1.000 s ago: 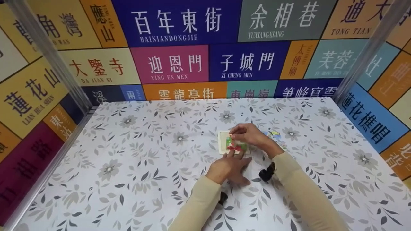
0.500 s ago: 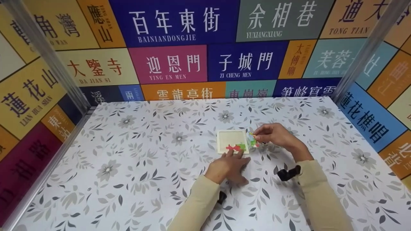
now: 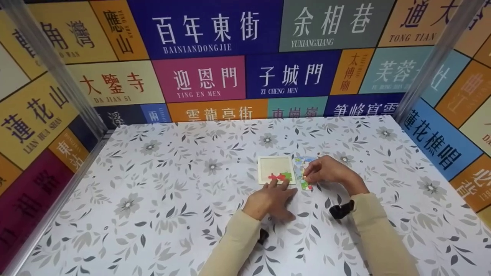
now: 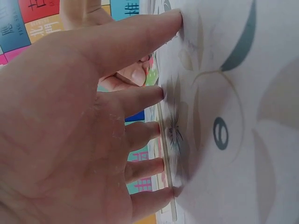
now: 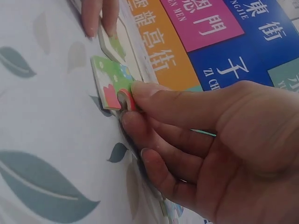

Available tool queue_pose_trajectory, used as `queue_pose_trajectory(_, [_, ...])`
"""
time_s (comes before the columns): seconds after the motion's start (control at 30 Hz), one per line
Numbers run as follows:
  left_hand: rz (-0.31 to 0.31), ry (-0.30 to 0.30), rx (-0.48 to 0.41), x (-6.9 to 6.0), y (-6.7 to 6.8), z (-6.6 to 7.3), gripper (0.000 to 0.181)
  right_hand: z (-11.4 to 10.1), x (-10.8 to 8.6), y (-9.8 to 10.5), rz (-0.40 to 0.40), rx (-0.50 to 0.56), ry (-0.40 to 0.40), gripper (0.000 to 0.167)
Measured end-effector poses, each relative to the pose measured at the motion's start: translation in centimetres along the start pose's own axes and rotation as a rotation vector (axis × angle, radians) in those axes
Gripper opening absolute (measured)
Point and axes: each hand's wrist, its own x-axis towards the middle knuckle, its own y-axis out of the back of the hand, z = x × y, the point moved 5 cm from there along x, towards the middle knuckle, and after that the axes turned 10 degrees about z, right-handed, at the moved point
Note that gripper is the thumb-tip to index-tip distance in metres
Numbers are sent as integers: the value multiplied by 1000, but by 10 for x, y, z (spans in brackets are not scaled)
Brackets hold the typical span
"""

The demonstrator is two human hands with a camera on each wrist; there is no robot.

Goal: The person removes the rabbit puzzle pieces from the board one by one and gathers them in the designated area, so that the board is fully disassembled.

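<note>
A square, pale wooden puzzle tray (image 3: 259,168) lies on the table, with red and green jigsaw pieces (image 3: 284,176) along its near side. My left hand (image 3: 270,200) rests at the tray's near edge; in the left wrist view its fingers (image 4: 145,170) reach straight to the rim. Just right of the tray, my right hand (image 3: 333,172) pinches a jigsaw puzzle piece (image 5: 110,81) between thumb and forefinger. That piece is green with a pink patch, and a red-edged knob shows at the fingertips. Other loose pieces (image 3: 299,160) lie behind the hand, partly covered by it.
A white table (image 3: 172,214) with a grey leaf and flower print spreads around the tray. Panels with Chinese lettering (image 3: 199,80) stand behind it and at both sides. Dark straps (image 3: 341,210) sit at the wrists.
My right hand has moved from over the tray to the loose pieces on its right. The upright piece seen over the tray earlier is gone from there. The left hand has stayed at the near edge.
</note>
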Motion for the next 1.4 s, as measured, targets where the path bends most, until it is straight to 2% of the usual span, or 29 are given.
queue_pose_trajectory(0.37, [21, -13, 11, 0, -2, 1, 79, -7, -3, -2, 51, -33, 22, 14])
queue_pose_trajectory(0.6, [32, -32, 23, -1, -1, 1, 76, -16, 1, -1, 169, -59, 38, 18])
queue_pose_trajectory(0.77, [33, -20, 17, -3, 1, 2, 75, -23, 7, -7, 221, -26, 29, 24])
queue_pose_trajectory(0.97, [36, -6, 44, -3, 0, 6, 74, -32, 14, -24, 201, 54, 69, 25])
queue_pose_trajectory(1.2, [49, -14, 110, -4, -5, 9, 79, -37, 22, -41, 161, 64, 91, 22])
queue_pose_trajectory(1.4, [31, -15, 73, -4, -5, 6, 82, -37, 26, -51, 110, 59, 106, 23])
